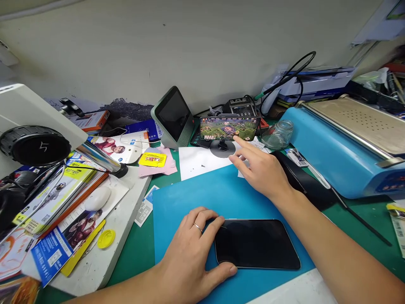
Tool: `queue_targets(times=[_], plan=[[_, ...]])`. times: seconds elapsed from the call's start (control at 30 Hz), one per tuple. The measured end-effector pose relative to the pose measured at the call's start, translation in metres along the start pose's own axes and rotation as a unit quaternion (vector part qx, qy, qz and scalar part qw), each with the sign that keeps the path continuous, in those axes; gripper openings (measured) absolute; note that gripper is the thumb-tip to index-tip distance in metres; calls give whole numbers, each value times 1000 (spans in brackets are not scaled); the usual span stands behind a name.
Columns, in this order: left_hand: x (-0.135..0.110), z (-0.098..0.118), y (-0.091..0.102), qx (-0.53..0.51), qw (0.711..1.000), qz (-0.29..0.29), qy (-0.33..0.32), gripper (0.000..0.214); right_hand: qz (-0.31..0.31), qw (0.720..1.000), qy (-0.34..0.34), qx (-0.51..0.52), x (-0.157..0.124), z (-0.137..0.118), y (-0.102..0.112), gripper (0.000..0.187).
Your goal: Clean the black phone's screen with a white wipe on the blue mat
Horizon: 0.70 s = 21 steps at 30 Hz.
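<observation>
A smartphone (257, 244) with a dark screen lies flat on a blue mat (177, 202). My left hand (196, 249), wearing a ring, holds its left end, with the fingers at the upper corner and the thumb at the lower edge. Farther back, a second smartphone (218, 126) showing a colourful game stands sideways on a round-based stand (222, 147). My right hand (261, 169) reaches to it with the index fingertip at the lower part of its screen. The other fingers of that hand are loosely bent and hold nothing.
Right of the stand are a glass jar (280, 134) and a blue machine (335, 152). A small display device (174, 116) stands behind on the left. Booklets (60, 194), a white mouse (98, 198) and a yellow cap (106, 239) crowd the left. White paper (193, 162) lies under the stand.
</observation>
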State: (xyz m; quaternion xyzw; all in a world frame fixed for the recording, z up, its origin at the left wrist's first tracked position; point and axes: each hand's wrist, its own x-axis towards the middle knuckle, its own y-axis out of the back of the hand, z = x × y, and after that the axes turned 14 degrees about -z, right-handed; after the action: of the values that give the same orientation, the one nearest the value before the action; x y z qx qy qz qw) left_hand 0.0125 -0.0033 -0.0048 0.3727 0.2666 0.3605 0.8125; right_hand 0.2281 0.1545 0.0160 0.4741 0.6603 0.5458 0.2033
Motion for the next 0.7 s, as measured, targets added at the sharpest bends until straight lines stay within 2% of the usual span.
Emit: queue_targets(times=[0.47, 0.7], plan=[[0, 0, 0, 7, 1000, 6, -3, 64, -67, 997, 14, -25, 5, 1, -11, 34], [-1, 0, -2, 8, 1000, 5, -5, 65, -55, 998, 21, -25, 6, 3, -12, 33]])
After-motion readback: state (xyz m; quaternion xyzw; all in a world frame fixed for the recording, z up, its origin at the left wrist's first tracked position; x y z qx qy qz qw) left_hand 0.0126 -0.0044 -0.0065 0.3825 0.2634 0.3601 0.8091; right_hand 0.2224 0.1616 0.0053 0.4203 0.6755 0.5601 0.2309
